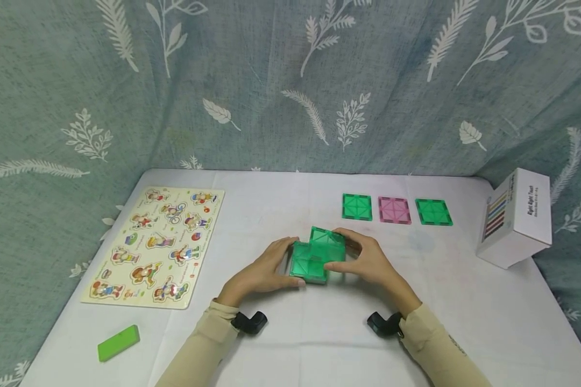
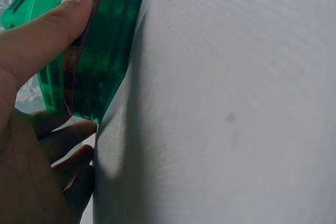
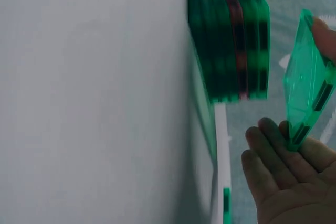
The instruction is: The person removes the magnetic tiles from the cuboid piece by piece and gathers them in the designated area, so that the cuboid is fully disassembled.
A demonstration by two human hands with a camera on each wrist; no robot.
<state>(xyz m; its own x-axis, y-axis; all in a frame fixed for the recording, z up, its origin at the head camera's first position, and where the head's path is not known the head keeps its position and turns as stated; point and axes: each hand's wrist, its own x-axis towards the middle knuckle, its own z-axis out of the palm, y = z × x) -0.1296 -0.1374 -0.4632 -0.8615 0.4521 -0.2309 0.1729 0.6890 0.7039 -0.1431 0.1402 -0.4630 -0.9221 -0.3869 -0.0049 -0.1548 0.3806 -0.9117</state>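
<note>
Our right grip [image 1: 368,259] pinched one translucent green square plastic tile [image 1: 330,248], nearly level, above one green tile stack [image 1: 301,267] our left grip [image 1: 265,267] clasped; two green tiles [image 1: 356,207], one pink tile [image 1: 394,210] lay beyond.

Now the green stack [image 2: 107,40] is running off the left wrist view's top edge, the right hand [image 3: 296,182] is being clipped in its own, and the white box [image 1: 518,220], far right, is showing lettering too tiny to read.
</note>
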